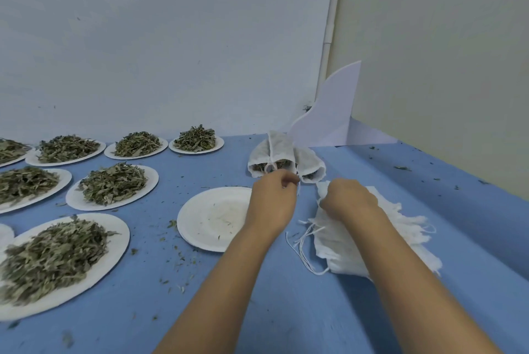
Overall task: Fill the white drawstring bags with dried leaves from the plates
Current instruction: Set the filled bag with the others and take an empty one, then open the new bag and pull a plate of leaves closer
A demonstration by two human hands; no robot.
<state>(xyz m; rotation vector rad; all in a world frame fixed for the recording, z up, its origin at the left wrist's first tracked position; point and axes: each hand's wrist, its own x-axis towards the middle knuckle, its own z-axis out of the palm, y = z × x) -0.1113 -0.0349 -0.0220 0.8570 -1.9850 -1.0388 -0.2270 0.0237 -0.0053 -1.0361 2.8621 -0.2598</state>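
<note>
Plates of white paper are set across the blue table surface (pixel 300 310) to your left, each heaped with dried green leaves (pixel 54 253). The nearest one (pixel 116 253) is at the lower left, and the others run back in rows towards the wall. One round white paper plate (pixel 211 219) just left of your left wrist holds only crumbs.

Your left hand (pixel 273 199) is curled in, fingertips drawn together at the mouths of the filled white mesh drawstring bags (pixel 274 150). It pinches what looks like a thin white drawstring (pixel 298 188), though blur hides the exact hold. Those filled bags lie side by side near the far edge of the table, openings towards you, with dark leaves showing inside.

Your right hand (pixel 350 199) is closed as well. Its fingers are bunched on the near top corner of the stack of empty white drawstring bags (pixel 400 233), which lies flat under your right forearm. Loose white cords (pixel 303 250) trail off the stack's left edge onto the table.

Leaf fragments are scattered over the blue surface. A curved white sheet (pixel 329 116) stands in the corner behind the filled bags.
</note>
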